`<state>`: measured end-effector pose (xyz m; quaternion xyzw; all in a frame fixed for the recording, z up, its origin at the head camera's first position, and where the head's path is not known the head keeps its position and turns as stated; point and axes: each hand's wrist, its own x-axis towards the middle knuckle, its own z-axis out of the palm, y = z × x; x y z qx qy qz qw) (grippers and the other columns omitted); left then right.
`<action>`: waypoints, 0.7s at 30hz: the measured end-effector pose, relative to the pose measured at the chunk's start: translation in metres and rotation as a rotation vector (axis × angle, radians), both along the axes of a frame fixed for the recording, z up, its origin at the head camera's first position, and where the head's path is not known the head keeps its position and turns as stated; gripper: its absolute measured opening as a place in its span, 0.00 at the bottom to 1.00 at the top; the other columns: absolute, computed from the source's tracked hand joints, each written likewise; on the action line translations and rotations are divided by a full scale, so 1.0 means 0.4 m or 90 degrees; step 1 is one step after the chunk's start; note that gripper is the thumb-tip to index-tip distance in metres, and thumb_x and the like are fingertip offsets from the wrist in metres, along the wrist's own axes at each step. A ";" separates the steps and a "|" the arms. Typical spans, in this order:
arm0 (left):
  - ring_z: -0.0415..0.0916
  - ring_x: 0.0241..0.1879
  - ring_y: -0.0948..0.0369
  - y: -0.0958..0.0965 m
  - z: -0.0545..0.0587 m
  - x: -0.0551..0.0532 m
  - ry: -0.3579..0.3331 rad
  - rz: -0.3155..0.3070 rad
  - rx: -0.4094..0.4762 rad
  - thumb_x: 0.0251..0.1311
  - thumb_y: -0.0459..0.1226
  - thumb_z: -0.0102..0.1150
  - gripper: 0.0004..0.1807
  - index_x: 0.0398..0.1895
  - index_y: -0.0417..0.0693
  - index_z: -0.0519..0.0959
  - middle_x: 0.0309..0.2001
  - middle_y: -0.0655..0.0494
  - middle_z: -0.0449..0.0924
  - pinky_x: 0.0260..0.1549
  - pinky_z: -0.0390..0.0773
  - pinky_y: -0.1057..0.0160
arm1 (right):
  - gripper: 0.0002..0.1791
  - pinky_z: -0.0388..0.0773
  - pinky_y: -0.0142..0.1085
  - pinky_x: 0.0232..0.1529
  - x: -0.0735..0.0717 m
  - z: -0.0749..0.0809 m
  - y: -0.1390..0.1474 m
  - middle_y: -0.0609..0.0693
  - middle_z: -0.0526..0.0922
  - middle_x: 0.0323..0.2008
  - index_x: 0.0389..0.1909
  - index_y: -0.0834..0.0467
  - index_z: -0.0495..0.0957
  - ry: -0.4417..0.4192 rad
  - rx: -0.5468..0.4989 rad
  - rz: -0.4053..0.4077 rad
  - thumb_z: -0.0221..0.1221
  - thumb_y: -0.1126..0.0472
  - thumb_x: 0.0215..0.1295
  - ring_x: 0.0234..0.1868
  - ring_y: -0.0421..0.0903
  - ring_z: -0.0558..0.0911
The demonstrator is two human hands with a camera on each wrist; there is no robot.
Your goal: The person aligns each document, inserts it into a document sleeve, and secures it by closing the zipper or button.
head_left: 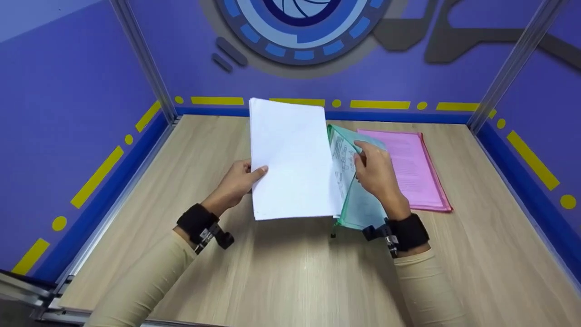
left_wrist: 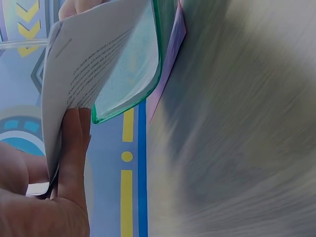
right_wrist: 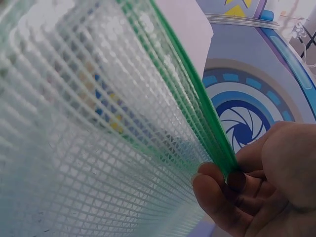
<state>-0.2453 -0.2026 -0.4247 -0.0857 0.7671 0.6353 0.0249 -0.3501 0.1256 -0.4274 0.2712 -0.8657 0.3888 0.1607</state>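
A stack of white paper sheets (head_left: 290,159) is gripped at its left edge by my left hand (head_left: 236,184), thumb on the front and fingers behind. Printed text shows on the back of the stack (left_wrist: 98,64) in the left wrist view. My right hand (head_left: 376,170) pinches the green zipper edge of a clear mesh document pouch (head_left: 363,209), holding its mouth apart. Printed sheets (head_left: 342,156) show at the pouch's opening. The stack's right edge overlaps that opening; whether it is inside, I cannot tell. In the right wrist view, thumb and fingers close on the green edge (right_wrist: 217,143).
A pink document pouch (head_left: 417,172) with a red edge and printed pages lies flat on the wooden table (head_left: 199,272), behind and right of the green one. Blue-purple panels (head_left: 81,113) wall in the table at the back and both sides.
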 end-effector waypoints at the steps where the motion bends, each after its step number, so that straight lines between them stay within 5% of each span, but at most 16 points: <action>1: 0.85 0.47 0.51 0.001 -0.002 0.002 -0.002 -0.004 0.000 0.81 0.37 0.54 0.25 0.72 0.29 0.70 0.53 0.37 0.81 0.43 0.88 0.54 | 0.20 0.77 0.36 0.23 0.001 0.000 -0.001 0.59 0.86 0.30 0.67 0.70 0.77 -0.001 -0.001 -0.003 0.57 0.70 0.77 0.21 0.47 0.81; 21: 0.87 0.40 0.56 0.019 -0.045 0.003 -0.053 -0.064 0.008 0.81 0.35 0.53 0.22 0.69 0.27 0.72 0.47 0.42 0.86 0.39 0.87 0.59 | 0.18 0.74 0.33 0.21 -0.005 -0.008 -0.008 0.57 0.82 0.22 0.62 0.72 0.81 0.024 -0.015 -0.015 0.58 0.72 0.75 0.16 0.47 0.79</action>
